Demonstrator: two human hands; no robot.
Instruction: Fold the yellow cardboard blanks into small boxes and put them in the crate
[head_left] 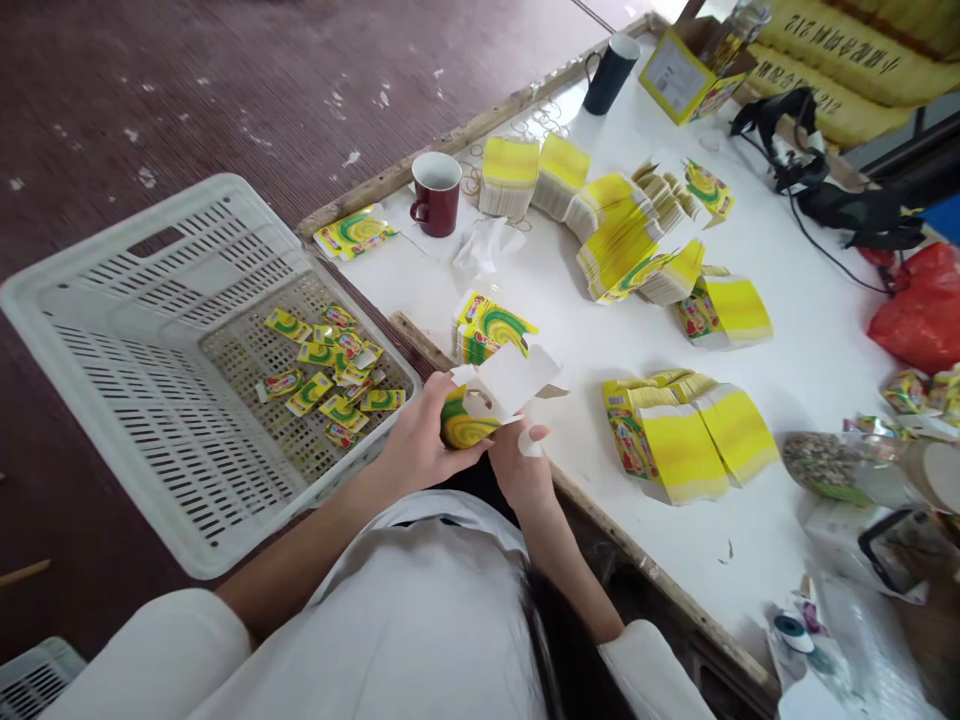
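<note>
My left hand (pixel 420 440) and my right hand (pixel 525 470) both grip one yellow-and-green carton blank (pixel 487 395), partly unfolded with its white inside facing up, at the near edge of the white table (pixel 787 330). Just beyond it lies a small stack of flat cartons (pixel 491 328). To my left stands a white slotted crate (pixel 150 350) with several folded small yellow cartons (pixel 330 375) on its bottom.
Fanned stacks of yellow blanks (pixel 622 225) cover the table's middle, with more bundles (pixel 686 440) near my right. A dark red mug (pixel 436 193), a dark blue mug (pixel 609 72), rubber bands, a black cable and tool (pixel 817 190) and a red bag (pixel 919 305) sit farther off.
</note>
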